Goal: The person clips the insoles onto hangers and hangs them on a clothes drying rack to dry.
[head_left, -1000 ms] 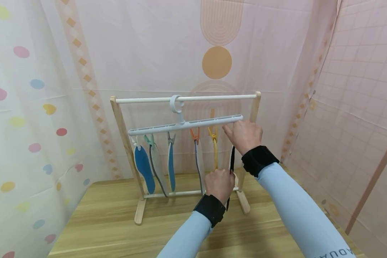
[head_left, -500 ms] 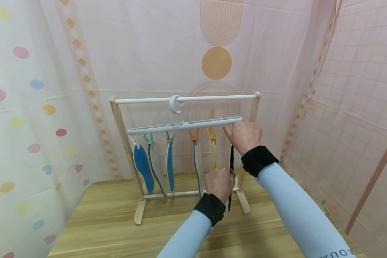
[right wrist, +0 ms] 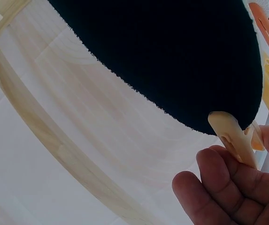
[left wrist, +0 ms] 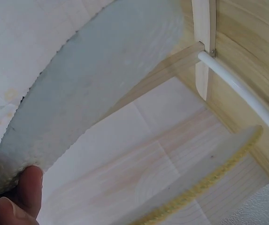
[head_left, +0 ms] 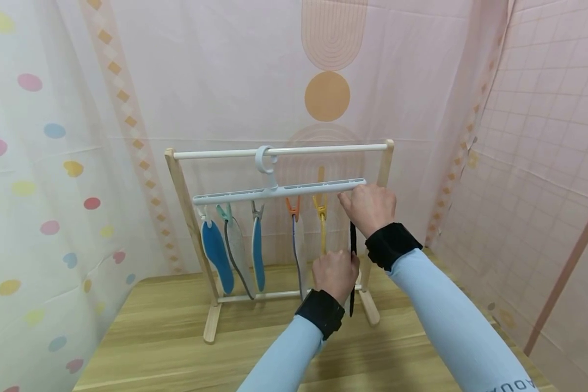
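Note:
A pale blue hanger (head_left: 299, 190) hangs tilted from the top rail of a small rack. Near its right end my right hand (head_left: 369, 207) pinches a cream clothespin (right wrist: 233, 136), whose tip lies over the end of a black insole (right wrist: 186, 56). Below, my left hand (head_left: 335, 275) holds the same insole between thumb and fingers; its pale underside (left wrist: 87, 79) shows in the left wrist view. More insoles hang along the hanger, among them a blue insole (head_left: 217, 253) at the left end. A yellow clothespin (head_left: 320, 206) is closest to my hands.
The rack has wooden side posts (head_left: 188, 212) and a white lower bar (head_left: 279, 294). It stands on a wood-grain table (head_left: 176, 348). Patterned curtains (head_left: 215, 71) close off the back and sides. An orange clothespin (head_left: 293, 209) sits mid-right on the hanger.
My left hand has risen slightly, and the insole's lower end with it. My right hand keeps its place by the hanger's end. The whole head view has shifted a little.

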Demonstrator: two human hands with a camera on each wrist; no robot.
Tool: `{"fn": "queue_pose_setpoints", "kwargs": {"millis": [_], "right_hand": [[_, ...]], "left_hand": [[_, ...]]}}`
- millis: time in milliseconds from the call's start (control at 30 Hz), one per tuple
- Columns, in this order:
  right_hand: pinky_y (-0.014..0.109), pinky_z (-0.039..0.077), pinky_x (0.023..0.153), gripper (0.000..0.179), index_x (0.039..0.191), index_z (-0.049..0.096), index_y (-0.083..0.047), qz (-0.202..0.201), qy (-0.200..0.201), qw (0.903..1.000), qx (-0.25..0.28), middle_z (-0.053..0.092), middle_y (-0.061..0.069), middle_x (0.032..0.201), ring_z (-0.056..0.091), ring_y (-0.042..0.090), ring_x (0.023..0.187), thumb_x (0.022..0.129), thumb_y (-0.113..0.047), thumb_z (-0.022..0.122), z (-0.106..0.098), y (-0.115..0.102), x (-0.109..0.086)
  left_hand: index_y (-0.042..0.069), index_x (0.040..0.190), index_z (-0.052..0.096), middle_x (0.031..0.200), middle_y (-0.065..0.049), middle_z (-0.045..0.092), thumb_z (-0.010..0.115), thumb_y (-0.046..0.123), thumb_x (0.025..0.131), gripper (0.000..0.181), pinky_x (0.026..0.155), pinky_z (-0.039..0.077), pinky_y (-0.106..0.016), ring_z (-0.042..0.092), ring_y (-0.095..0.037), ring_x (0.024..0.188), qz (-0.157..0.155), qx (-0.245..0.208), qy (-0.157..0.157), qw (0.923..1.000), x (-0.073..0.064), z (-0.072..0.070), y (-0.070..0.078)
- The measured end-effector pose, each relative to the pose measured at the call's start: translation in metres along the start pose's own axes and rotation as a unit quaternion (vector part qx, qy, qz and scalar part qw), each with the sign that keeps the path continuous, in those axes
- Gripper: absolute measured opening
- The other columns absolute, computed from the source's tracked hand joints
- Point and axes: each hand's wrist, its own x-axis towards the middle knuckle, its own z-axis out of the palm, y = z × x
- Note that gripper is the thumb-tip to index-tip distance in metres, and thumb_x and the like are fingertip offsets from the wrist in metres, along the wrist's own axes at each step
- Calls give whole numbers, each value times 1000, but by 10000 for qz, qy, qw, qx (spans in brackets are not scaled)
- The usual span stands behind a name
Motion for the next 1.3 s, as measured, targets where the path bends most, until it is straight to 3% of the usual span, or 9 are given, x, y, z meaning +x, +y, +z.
{"fn": "queue_pose_setpoints", "kwargs": {"millis": [300,733,1033,1300], "right_hand": [[26,20,37,62,48,37,-12,54,41,9997,215,22,-3,48,24,12,40,98,-40,61,0,-1,0],[26,15,39,71,47,26,-15,152,-52,9998,133,16,-4,48,17,10,40,95,-57,57,4,-3,-6],[26,17,39,70,48,30,-15,202,-152,9987,442,19,-4,47,19,11,39,94,-62,54,5,-2,-11],[26,17,40,72,45,33,-15,264,-290,9976,572,20,-4,47,21,12,40,91,-68,54,9,2,-17]], "left_hand": [[18,51,44,44,6,35,65,28,95,50,36,25,-25,34,-9,36,16,-2,54,10000,0,0,0],[18,48,39,44,8,23,66,30,94,55,36,18,-22,26,-6,35,217,-53,208,9995,-4,0,0],[19,48,40,42,8,26,66,34,94,56,35,18,-22,28,-6,33,258,147,169,9994,-6,3,0],[20,47,36,43,9,23,67,34,94,58,37,16,-21,23,-5,35,300,33,169,9994,-10,5,-3]]}}
